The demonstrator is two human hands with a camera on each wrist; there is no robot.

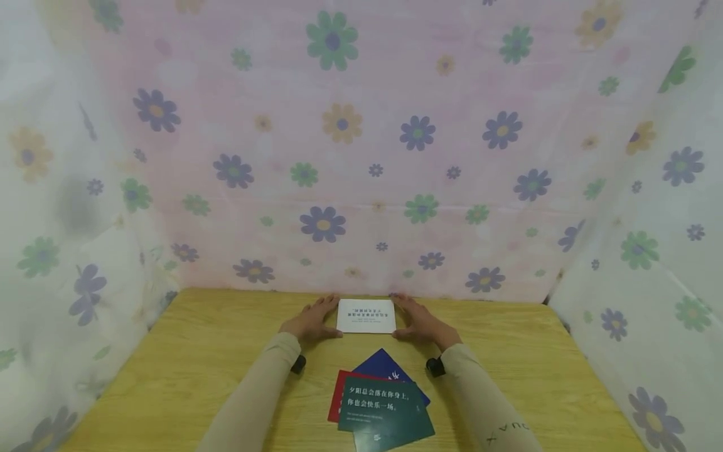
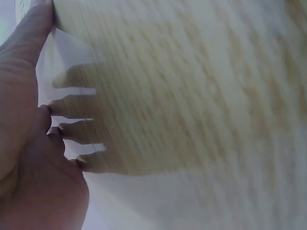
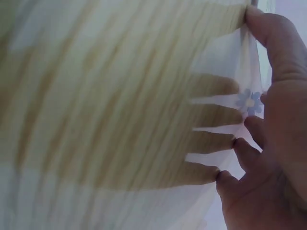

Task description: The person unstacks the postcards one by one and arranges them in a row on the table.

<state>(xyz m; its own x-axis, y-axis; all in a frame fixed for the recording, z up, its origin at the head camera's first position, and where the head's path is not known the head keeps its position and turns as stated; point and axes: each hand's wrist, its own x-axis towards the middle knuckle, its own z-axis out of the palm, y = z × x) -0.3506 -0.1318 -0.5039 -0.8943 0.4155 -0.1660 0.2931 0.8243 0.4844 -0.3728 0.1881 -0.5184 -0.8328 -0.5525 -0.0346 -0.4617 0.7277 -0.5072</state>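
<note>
A white card (image 1: 366, 316) with printed text, upside down from my side, lies flat at the back of the table; whether it is one card or a stack I cannot tell. My left hand (image 1: 312, 321) is at its left side, thumb by the near corner and fingers by the far one. Mirroring it, my right hand (image 1: 423, 321) is at the right side. In the wrist views, the fingers of the left hand (image 2: 43, 143) and right hand (image 3: 283, 115) are spread, with their tips down at the table surface. Neither hand visibly pinches the card.
Nearer me, between the forearms, overlap a green card (image 1: 384, 408) with white text, a blue card (image 1: 381, 364) and a red card (image 1: 339, 402). A paler piece (image 1: 364, 442) shows below them. Flower-patterned sheeting (image 1: 361, 144) rises behind the wooden table (image 1: 226, 351) and at both sides.
</note>
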